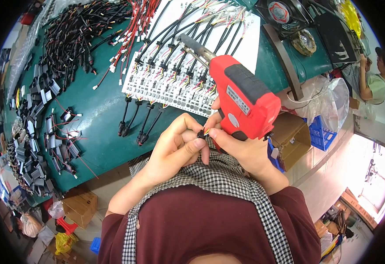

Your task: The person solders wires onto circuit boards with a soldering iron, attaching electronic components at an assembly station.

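Note:
Close to my body, my left hand (172,147) pinches a small black cable end (200,134) between thumb and fingers. Short coloured wires (207,131) stick out of it toward my right hand (245,153), whose thumb and fingertip are at the wires. The same right hand also holds a red soldering gun (249,97), its grip mostly hidden. Its metal nose points away to the upper left, over the white circuit board panel (157,88). Several black cables (175,55) lie along the panel's far side, and a few more (142,123) hang off its near edge.
Heaped black cables (76,33) and red wires (133,31) lie at the back left of the green table (100,149). Small black housings (29,145) pile along its left side. A fan (282,13) and solder coil (303,42) stand back right. A cardboard box (295,141) sits beyond the edge.

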Motion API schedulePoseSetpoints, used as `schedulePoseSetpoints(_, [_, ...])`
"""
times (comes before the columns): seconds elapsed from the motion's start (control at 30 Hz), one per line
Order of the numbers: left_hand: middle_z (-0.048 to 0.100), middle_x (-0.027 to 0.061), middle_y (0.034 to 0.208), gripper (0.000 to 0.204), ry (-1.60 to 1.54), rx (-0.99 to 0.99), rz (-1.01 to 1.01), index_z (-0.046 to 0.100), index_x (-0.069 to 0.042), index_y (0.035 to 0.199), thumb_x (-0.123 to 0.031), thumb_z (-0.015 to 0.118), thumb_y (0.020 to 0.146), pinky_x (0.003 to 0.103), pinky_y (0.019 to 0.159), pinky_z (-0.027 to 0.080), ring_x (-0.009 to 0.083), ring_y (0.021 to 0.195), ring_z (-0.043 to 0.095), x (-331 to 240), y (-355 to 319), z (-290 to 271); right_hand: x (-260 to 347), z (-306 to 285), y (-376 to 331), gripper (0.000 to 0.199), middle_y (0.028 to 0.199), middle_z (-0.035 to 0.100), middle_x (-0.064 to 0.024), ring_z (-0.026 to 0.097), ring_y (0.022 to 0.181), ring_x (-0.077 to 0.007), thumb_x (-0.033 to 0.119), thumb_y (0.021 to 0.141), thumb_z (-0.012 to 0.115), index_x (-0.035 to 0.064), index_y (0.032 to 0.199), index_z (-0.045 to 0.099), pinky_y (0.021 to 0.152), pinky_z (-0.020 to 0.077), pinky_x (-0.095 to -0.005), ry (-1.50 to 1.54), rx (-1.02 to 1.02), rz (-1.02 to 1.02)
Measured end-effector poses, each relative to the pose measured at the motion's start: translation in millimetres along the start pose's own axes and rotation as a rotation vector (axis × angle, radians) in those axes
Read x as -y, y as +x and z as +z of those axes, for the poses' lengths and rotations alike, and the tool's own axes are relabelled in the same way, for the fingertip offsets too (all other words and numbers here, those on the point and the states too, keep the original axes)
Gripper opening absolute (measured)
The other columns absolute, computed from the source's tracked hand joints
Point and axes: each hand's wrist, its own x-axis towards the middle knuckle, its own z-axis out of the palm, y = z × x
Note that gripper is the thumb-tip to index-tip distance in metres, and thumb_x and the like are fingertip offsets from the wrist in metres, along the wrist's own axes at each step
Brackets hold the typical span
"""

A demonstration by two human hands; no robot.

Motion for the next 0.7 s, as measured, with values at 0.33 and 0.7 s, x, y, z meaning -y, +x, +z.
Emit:
schedulePoseSetpoints(0.33, [0.060,0.0104,0.070,0.009,0.084,0.092,-0.075,0.039,-0.006,0.100,-0.010,0.044,0.095,0.018,0.044,0.025,0.0026,0.047,0.032,-1.4,-2.8,-3.0,6.2,-10.1,2.3,0.082,0.122,0.046,-0.0122,0.059,0.088,-0.0122,-0.005,0.074,0.064,0.0030,0.142,0.018,0.074,0.0472,-0.0244,-0.177,0.154,0.020])
schedulePoseSetpoints(0.7, [0.059,0.0096,0.076,0.016,0.164,-0.142,0.151,0.039,0.000,0.106,0.000,0.046,0.092,0.018,0.053,0.038,0.0051,0.059,0.048,5.5,-2.2,3.6,-20.3,2.4,2.4,0.042,0.082,0.052,-0.0068,0.056,0.072,-0.0108,0.000,0.083,0.059,0.0022,0.116,0.033,0.058,0.0471,-0.0229,-0.352,0.019,-0.244])
